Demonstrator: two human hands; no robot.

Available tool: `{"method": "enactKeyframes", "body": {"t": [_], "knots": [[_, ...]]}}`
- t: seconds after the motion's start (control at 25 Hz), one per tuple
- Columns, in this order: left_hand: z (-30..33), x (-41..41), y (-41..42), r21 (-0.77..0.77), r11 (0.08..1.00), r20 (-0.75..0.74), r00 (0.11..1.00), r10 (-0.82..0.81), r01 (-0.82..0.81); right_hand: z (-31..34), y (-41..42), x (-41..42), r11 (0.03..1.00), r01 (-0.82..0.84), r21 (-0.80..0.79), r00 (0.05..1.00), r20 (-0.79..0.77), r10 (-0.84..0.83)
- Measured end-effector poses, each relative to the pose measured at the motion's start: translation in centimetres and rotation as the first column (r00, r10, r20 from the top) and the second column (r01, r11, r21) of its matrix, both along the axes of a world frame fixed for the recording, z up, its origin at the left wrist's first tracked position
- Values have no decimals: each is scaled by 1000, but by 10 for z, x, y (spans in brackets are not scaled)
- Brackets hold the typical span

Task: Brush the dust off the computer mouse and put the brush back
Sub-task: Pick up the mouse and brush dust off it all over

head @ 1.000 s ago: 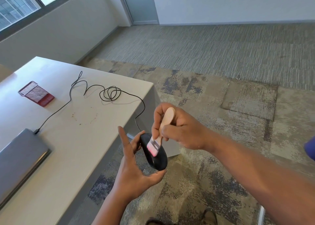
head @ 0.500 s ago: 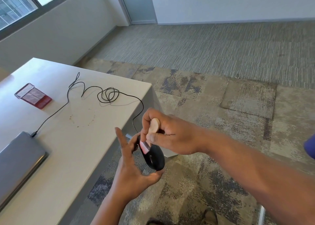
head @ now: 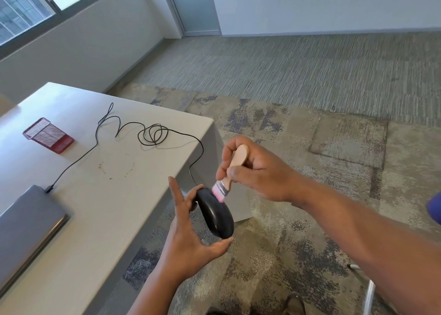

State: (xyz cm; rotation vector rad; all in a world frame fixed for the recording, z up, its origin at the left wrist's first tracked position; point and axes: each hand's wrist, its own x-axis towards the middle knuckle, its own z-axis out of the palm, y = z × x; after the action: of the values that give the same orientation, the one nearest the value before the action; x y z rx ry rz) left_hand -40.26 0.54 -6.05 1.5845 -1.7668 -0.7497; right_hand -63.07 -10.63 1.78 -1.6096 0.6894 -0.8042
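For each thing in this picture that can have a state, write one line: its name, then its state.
Mouse: held off the desk, tilted.
Brush: gripped by the handle, bristles touching the mouse.
Left hand: holding the mouse.
Right hand: closed on the brush.
Laptop: lid closed, cable plugged in.
Cable: loosely coiled on the desk.
Red mesh holder: lying on its side.

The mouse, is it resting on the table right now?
No, the black mouse is held by the left hand in the air past the table edge, above the carpet.
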Motion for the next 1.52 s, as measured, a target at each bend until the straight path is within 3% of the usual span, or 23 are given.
{"method": "enactKeyframes", "body": {"t": [0.16, 0.4, 0.64, 0.76, 1.12, 1.52], "knots": [[2, -1, -1, 7, 1000, 1, 1000, -1, 1, -8, 1, 8, 998, 61, 0, 994, 90, -61], [4, -2, -1, 9, 1000, 12, 1000, -6, 6, 1, 7, 19, 978, 84, -191, 996, 36, -78], [3, -2, 2, 10, 1000, 19, 1000, -2, 2, 14, 3, 28, 953, -42, -300, 990, -140, 0], [3, -3, 5, -1, 1000, 15, 1000, 9, -9, 15, 5, 27, 953, -54, -298, 984, -180, 0], [5, -6, 8, -15, 1000, 20, 1000, -2, 2, 9, 9, 39, 974, 154, -164, 985, -54, -165], [5, -2, 10, 25, 999, 4, 999, 35, -35, 18, 9, 23, 960, -143, -241, 973, -210, 93]]}}
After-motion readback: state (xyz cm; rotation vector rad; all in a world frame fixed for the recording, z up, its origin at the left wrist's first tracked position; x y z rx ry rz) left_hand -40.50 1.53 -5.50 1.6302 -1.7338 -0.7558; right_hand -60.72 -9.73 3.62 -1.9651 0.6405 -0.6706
